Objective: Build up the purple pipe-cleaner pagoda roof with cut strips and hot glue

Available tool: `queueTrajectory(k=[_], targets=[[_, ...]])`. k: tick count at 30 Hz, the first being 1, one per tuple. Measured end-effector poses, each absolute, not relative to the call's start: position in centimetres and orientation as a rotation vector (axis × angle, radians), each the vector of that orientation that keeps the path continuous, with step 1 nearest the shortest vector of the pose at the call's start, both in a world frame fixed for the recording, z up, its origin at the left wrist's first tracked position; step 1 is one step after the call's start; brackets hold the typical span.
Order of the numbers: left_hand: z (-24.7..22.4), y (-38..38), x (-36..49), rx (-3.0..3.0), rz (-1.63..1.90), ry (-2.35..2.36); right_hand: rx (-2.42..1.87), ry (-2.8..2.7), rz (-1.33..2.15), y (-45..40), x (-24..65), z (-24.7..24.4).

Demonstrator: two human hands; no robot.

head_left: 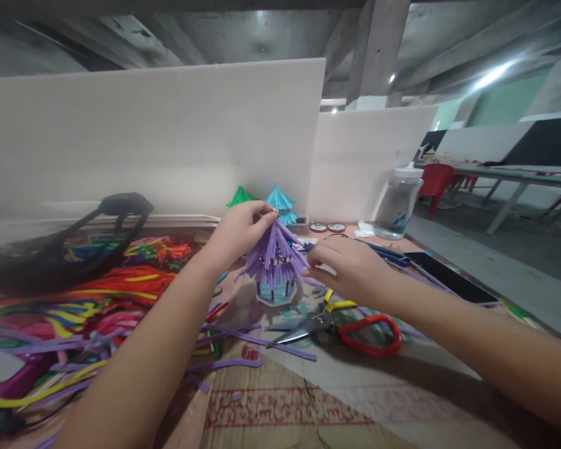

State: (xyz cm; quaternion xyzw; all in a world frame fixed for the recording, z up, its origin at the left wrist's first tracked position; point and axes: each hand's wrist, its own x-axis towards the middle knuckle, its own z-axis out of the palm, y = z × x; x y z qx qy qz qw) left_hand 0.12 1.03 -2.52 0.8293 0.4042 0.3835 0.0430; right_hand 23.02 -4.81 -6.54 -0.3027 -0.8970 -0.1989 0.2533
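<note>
A small model pavilion (275, 268) stands at the middle of the table, with a two-tiered roof of purple fuzzy strips like pipe cleaners and a light-blue walled base. At the peak of its roof, the thumb and fingers of my left hand (245, 227) are pinched together. My right hand (348, 265) is beside the right edge of the roof, its fingers curled toward the purple strips; anything between its fingertips is too small to make out. Red-handled scissors (325, 327) lie partly open in front of the pavilion. Loose purple pipe cleaners (280, 343) lie around the blades.
Heaped coloured pipe cleaners (135, 280) and a blurred black bag (75, 249) fill the left. Green (240, 196) and blue (280, 201) model roofs stand behind the pavilion. A clear bottle (397, 202) and a black phone (449, 277) are at right. White panels (168, 137) rise behind.
</note>
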Motion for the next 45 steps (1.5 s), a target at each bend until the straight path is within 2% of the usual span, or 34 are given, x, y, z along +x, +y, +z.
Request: queueTrajectory(k=[6, 12, 33, 45], targets=[[-2.6, 1.1, 0.2, 2.551, 1.173, 1.224, -0.812, -2.370, -0.960, -2.3, 19.8, -6.5], [-2.8, 1.4, 0.1, 2.589, 1.211, 1.208, -0.873, -2.311, -0.975, -2.2, 19.2, -7.7], [-2.6, 1.1, 0.3, 2.561, 1.201, 1.173, -1.090, -2.306, -0.798, -2.8, 20.1, -7.3], [-2.6, 0.5, -0.2, 2.472, 0.926, 1.008, -1.211, -2.213, -0.258, -2.7, 22.4, -5.2]])
